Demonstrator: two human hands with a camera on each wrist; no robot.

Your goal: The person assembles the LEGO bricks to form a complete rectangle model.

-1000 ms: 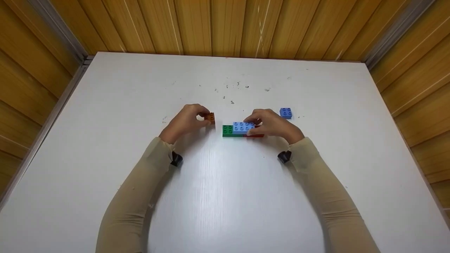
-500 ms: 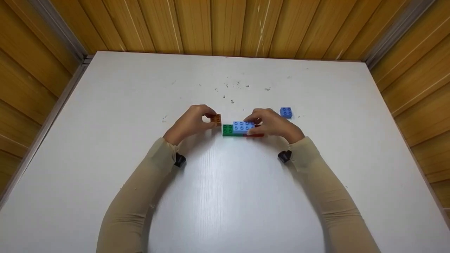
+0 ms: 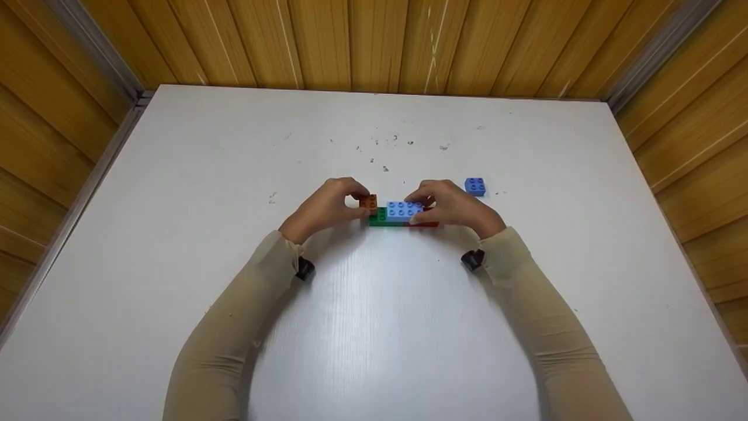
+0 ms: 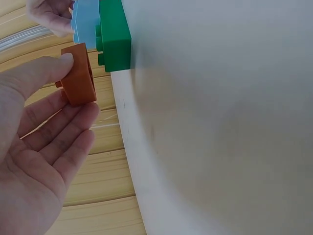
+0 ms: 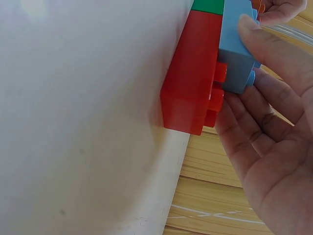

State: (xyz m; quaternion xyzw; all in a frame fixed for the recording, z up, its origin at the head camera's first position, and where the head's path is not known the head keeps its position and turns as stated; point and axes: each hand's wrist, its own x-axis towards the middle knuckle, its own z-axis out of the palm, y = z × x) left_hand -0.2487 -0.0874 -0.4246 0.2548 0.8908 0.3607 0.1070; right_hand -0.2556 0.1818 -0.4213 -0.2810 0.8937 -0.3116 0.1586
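My left hand point(image 3: 327, 204) pinches an orange toy building brick point(image 4: 79, 78) between thumb and fingers. In the left wrist view the brick hangs a little above the studs at the free end of a green brick point(image 4: 116, 41), with a gap between them. My right hand point(image 3: 453, 204) grips a light blue brick point(image 3: 400, 210), thumb on its near side. That brick sits across the green brick and a red brick point(image 5: 190, 73), which lie end to end on the table. Studs show at the red brick's outer end in the right wrist view.
A single blue brick point(image 3: 475, 186) lies on the white table point(image 3: 350, 327), beyond my right wrist. Small dark marks dot the tabletop farther back. Wood-panelled walls point(image 3: 374, 47) stand around the table's back and sides.
My left hand has moved right with the orange brick, from left of the joined bricks to above the green one's left end. My right hand has stayed in place on the light blue brick.
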